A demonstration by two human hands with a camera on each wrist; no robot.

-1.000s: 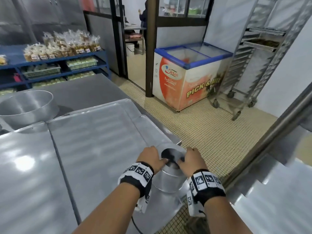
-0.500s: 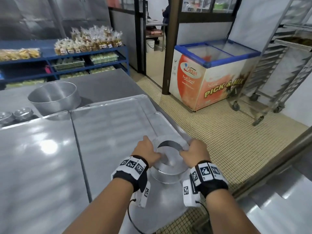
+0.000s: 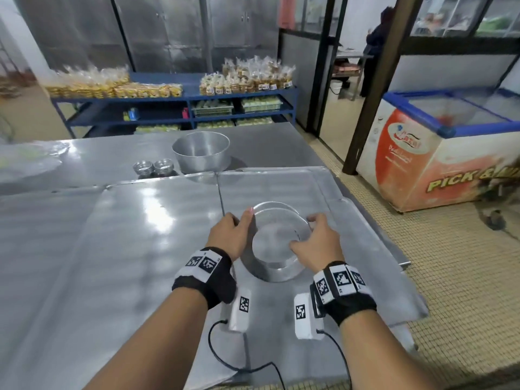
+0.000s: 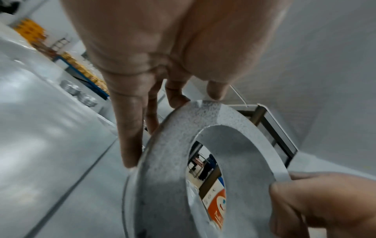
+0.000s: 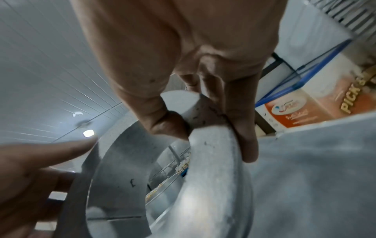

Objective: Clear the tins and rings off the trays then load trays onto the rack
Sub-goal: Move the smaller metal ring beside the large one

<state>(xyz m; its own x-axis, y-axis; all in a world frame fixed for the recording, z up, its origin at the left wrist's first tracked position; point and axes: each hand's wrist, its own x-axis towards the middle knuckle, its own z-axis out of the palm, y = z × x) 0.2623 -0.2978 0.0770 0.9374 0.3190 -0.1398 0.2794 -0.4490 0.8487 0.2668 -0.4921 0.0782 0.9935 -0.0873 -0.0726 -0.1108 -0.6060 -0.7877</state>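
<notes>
L hand [image 3: 235, 235] and R hand [image 3: 318, 243] both grip the metal ring [image 3: 274, 273], fingers curled over its rim on opposite sides; ring sits over the right-hand tray [image 3: 351, 235], toward that tray's near right part. Second tray [image 3: 140, 235] lies adjacent on the left. Far bench edge: large round tin [image 3: 201, 152] w/ small fluted tins [image 3: 153, 166] just left of it.

Left of my hands [image 3: 277, 240] the tray [image 3: 135, 235] lies bare and open; farther back, a big tin [image 3: 201, 153] and two small tins [image 3: 153, 166] stand in the way.
</notes>
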